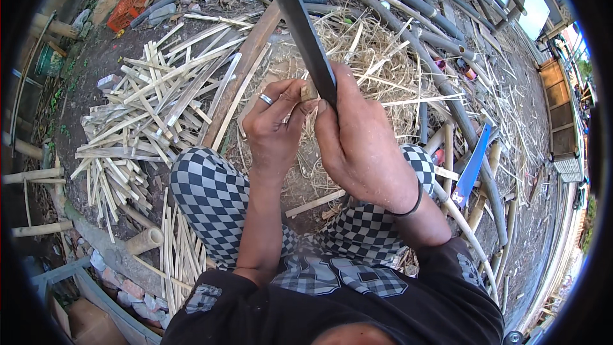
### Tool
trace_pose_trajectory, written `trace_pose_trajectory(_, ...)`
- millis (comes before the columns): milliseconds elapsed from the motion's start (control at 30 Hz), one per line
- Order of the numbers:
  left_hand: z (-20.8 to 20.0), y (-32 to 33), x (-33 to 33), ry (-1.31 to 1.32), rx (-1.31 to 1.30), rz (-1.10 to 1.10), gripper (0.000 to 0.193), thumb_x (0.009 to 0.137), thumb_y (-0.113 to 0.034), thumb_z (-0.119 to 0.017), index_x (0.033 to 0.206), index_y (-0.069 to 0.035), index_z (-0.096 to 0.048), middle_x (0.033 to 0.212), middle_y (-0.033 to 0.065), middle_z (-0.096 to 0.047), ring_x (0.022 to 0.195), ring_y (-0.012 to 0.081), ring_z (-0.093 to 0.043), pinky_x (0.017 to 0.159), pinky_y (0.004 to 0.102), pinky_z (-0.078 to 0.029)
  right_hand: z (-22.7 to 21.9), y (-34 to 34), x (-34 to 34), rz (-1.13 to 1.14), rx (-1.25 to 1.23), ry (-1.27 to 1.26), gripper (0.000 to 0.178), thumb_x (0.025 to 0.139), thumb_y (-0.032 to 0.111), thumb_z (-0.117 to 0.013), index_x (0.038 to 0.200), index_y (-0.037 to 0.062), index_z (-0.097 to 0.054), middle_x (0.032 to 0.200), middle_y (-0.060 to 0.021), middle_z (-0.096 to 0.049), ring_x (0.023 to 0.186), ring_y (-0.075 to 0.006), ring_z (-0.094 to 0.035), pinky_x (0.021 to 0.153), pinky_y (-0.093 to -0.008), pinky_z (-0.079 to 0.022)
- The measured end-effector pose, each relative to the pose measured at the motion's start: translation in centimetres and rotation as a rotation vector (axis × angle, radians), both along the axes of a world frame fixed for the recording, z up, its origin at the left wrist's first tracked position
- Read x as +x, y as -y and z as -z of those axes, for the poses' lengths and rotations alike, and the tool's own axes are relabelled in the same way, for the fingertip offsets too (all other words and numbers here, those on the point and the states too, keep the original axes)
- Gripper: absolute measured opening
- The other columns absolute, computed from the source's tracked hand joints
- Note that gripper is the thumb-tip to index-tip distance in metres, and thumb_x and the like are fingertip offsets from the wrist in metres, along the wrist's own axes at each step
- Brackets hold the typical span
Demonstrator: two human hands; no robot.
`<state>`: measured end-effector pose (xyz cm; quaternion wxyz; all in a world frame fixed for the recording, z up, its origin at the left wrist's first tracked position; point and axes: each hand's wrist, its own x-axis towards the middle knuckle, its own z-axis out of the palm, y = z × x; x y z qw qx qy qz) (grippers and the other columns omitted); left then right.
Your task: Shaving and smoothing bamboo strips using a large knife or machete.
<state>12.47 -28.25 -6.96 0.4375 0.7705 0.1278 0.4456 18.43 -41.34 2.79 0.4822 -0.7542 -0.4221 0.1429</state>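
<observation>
My right hand (367, 144) is wrapped round the lower end of a machete (303, 25), its long dark blade slanting up and left past the top of the view. The handle is hidden in my grip. Close by on the left, my left hand (274, 121), with a ring on one finger, pinches a short tan bamboo piece (309, 92) between thumb and fingers. That piece sits right beside the blade, near my right thumb; whether the edge touches it I cannot tell. Below both hands are my knees in checkered trousers (211, 185).
Split bamboo strips (159, 96) lie heaped at the left, and curly shavings (377, 51) are piled ahead. Long poles (447, 89) run along the right, near a blue handsaw (472, 166). An orange crate (132, 3) stands far left; a cut bamboo tube (145, 241) lies lower left.
</observation>
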Motion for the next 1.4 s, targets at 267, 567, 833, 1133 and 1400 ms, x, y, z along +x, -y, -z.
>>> trace_pose_trajectory(267,-0.7,-0.5,0.1,-0.013,0.134,-0.051,0.033,0.079,0.002,-0.082,0.111,-0.001,-0.076,0.103,0.0093,-0.073,0.085,0.0196,-0.073,0.07,0.0312,-0.058,-0.4,-0.5,-0.2,0.011,-0.016,0.005,0.045,0.096,0.002,-0.049,0.139,-0.0034,-0.04,0.07,-0.0273,-0.062,0.067,-0.0492,-0.066,0.063,-0.0536,-0.05)
trace_pose_trajectory(567,0.1,-1.1,-0.6,-0.027,0.004,-0.044,0.039,0.075,0.009,-0.079,0.112,-0.001,-0.076,0.104,0.011,-0.074,0.092,0.0244,-0.074,0.075,0.0334,-0.058,1.2,-1.8,0.1,-0.022,-0.041,-0.003,0.045,0.096,0.002,-0.05,0.138,-0.0063,-0.035,0.077,-0.0305,-0.063,0.076,-0.0524,-0.065,0.068,-0.0564,-0.048)
trace_pose_trajectory(833,-1.6,-1.5,-2.1,0.045,-0.121,0.03,0.063,0.072,0.014,-0.08,0.131,0.001,-0.064,0.128,0.0148,-0.064,0.109,0.0233,-0.07,0.103,0.0307,-0.057,1.5,-1.6,0.9,-0.014,-0.013,-0.061,0.028,0.096,0.004,-0.052,0.119,-0.0035,-0.037,0.079,-0.0249,-0.062,0.075,-0.0463,-0.065,0.068,-0.0515,-0.048)
trace_pose_trajectory(1133,-2.9,-2.3,-2.4,0.155,0.031,-0.071,0.036,0.077,0.0,-0.084,0.112,-0.002,-0.076,0.102,0.0107,-0.074,0.086,0.0177,-0.073,0.073,0.0286,-0.06,2.4,-3.0,0.8,-0.108,0.155,-0.247,0.013,0.104,0.006,-0.05,0.112,0.0011,-0.04,0.07,-0.0171,-0.059,0.055,-0.0352,-0.061,0.052,-0.0403,-0.046)
trace_pose_trajectory(1400,-5.8,-3.7,-2.8,0.021,0.257,-0.043,0.032,0.07,0.005,-0.088,0.1,-0.001,-0.079,0.1,0.0109,-0.074,0.089,0.0185,-0.071,0.075,0.0301,-0.058,3.4,-4.0,-0.2,0.017,0.049,0.168,0.021,0.095,0.003,-0.053,0.11,0.0009,-0.04,0.065,-0.0241,-0.061,0.064,-0.047,-0.065,0.053,-0.0549,-0.048)
